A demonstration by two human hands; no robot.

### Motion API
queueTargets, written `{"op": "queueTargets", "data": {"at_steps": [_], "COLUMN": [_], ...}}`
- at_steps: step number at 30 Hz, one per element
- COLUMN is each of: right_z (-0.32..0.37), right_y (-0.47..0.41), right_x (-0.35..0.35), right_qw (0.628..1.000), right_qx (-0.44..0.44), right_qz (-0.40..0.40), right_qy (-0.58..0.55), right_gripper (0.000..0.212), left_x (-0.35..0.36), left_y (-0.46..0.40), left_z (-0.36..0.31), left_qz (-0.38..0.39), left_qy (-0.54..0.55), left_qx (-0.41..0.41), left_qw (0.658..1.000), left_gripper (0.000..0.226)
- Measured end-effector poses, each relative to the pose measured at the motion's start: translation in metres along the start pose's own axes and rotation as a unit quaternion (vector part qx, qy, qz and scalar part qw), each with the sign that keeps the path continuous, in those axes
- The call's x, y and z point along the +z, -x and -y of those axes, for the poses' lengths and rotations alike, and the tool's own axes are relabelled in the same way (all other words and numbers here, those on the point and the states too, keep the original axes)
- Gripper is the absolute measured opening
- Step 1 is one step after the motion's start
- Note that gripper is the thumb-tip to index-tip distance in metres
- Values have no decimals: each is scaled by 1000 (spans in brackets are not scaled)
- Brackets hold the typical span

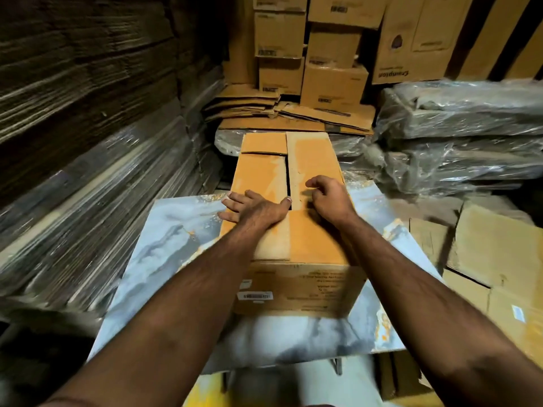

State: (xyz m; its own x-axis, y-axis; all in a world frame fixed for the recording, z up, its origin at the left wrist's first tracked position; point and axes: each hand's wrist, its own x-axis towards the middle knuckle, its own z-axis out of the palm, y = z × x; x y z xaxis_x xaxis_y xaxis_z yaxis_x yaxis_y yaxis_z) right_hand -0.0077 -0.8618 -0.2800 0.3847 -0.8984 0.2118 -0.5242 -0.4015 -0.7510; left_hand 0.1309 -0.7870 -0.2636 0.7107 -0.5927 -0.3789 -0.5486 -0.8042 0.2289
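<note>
Head-camera view down two bare forearms working on a cardboard box [296, 283] in a crowded storeroom. The box sits directly under both hands, on a blue-grey marbled surface [164, 254] that extends out to either side of the wrists.

The left hand [252, 208] lies flat, fingers spread, pressing the left flap [261, 174] down near its outer edge, with the thumb reaching toward the dark slit [288, 183] between the flaps. The right hand [329, 201] rests on the right flap [311, 160], just across that slit, with its fingers curled. Whether it pinches the flap's edge or only touches it cannot be told. A short flap [311, 239] lies beneath the wrists, and another [263, 142] lies beyond the fingertips.

The step in hand looks like closing the top. To do it well, keep the left palm's weight on its flap so it stays level. Let the right hand ease its flap down and inward until the slit closes evenly. Then press along the seam, keeping the thumb out of the gap.

Beyond the hands stand stacked cartons [332, 83]. Plastic-wrapped bundles [458, 136] lie to the right of the right hand. Wrapped flat cardboard [88, 160] is piled to the left of the left hand.
</note>
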Motion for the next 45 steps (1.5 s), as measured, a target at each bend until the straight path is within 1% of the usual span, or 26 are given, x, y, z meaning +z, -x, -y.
{"op": "queueTargets", "data": {"at_steps": [4, 7, 10, 14, 16, 18, 19, 21, 23, 24, 26, 28, 30, 33, 37, 38, 40, 42, 43, 45], "right_z": [-4, -13, -16, -18, -17, -11, -6, 2, 8, 10, 13, 18, 27, 44, 73, 83, 100, 112, 117, 124], "right_y": [-10, -9, -8, -4, -2, 2, 5, 10, 10, 8, 4, 1, 2, 12, 39, 47, 66, 83, 92, 108], "right_x": [17, 23, 25, 25, 25, 25, 26, 30, 31, 31, 27, 21, 14, 0, -18, -23, -31, -38, -40, -44], "right_qw": [995, 992, 995, 999, 997, 978, 960, 922, 895, 887, 887, 904, 916, 917, 905, 903, 905, 904, 902, 902], "right_qx": [61, 67, 47, 9, -52, -120, -151, -193, -186, -175, -163, -172, -207, -253, -266, -270, -271, -272, -265, -238], "right_qz": [-44, -76, -60, -30, 11, 79, 113, 178, 232, 252, 272, 253, 200, 129, 80, 69, 58, 49, 48, 54], "right_qy": [-64, -74, -65, -10, 57, 155, 205, 286, 332, 344, 336, 297, 279, 281, 322, 325, 323, 327, 338, 357], "right_gripper": [34, 31, 31, 29, 28, 27, 32, 54, 76, 80, 79, 75, 72, 63, 57, 53, 45, 39, 37, 36], "left_x": [-3, -3, -6, -14, -20, -30, -36, -46, -51, -52, -53, -54, -54, -55, -60, -62, -62, -64, -65, -67], "left_y": [-9, -14, -15, -18, -19, -20, -21, -24, -24, -24, -23, -23, -26, -31, -37, -35, -37, -41, -43, -49], "left_z": [-22, -33, -33, -24, -19, -13, -10, -3, 0, 0, 1, 2, 3, 4, 7, 7, 6, 8, 10, 18], "left_qz": [-11, 15, 36, 22, -8, -28, -25, -12, -3, 0, 6, 12, 12, 19, 46, 59, 90, 113, 135, 204], "left_qy": [-1, -35, -67, -81, -74, -47, -30, 8, 36, 40, 48, 61, 71, 106, 132, 137, 148, 148, 149, 127], "left_qx": [-43, -64, -74, -39, -12, 44, 60, 61, 62, 65, 70, 76, 72, 74, 84, 91, 120, 141, 149, 169], "left_qw": [999, 997, 994, 996, 997, 998, 997, 998, 997, 997, 996, 995, 995, 991, 987, 985, 977, 972, 968, 956], "left_gripper": [125, 135, 141, 135, 132, 118, 113, 115, 121, 121, 117, 115, 119, 120, 116, 107, 81, 68, 62, 42]}}
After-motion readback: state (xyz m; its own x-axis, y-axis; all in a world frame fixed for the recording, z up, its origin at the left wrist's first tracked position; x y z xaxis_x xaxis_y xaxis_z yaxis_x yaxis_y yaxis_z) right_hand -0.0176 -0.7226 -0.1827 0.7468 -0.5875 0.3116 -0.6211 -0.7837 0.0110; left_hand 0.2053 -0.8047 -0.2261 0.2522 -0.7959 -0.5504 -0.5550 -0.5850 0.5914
